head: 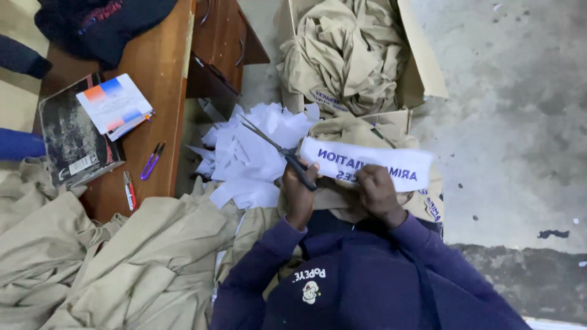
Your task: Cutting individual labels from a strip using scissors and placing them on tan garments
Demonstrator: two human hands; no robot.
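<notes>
Left hand [299, 189] closed round scissors [278, 150], blades parted, pointing away. Right hand [376, 189] pinches white printed strip [367, 164] just beside scissor handles. Risk (judgement): blades near fingers; strip sags, cut wanders. Count: one scissors, one strip, one offcut heap [251, 153] beyond blades, two thread snips [142, 174] on desk [162, 91].

White blue-lettered label strip [367, 165], cardboard box [422, 67]
</notes>
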